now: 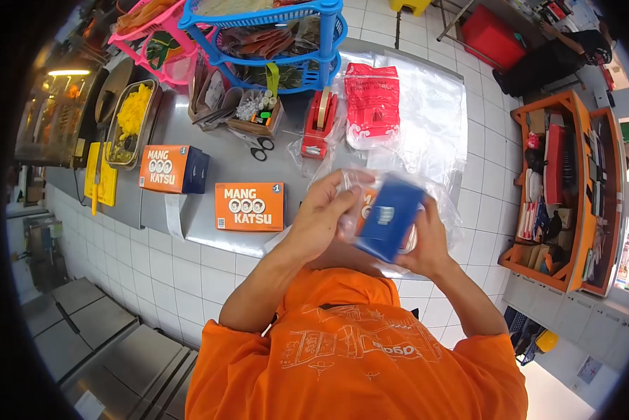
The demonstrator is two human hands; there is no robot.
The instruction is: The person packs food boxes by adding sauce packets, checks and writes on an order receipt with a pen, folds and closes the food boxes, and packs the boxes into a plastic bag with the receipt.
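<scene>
A blue-and-orange food box (391,217), tilted and a little blurred, is held above the table's front edge. My right hand (427,241) grips its right side, fingers partly hidden behind it. A clear plastic bag (449,198) spreads around the box; I cannot tell how far the box is inside it. My left hand (321,213) is closed on the bag's clear film at the box's left side, thumb and fingers pinched together. Just left of my hands stands an orange "Mang Katsu" box (250,207). A second such box (171,169) sits farther left.
A red tape dispenser (319,124), scissors (262,148) and a red printed plastic pack (373,105) lie beyond my hands. Blue basket shelves (321,42) rise at the back. A tray of yellow food (134,119) stands left. An orange shelf (573,196) is at right.
</scene>
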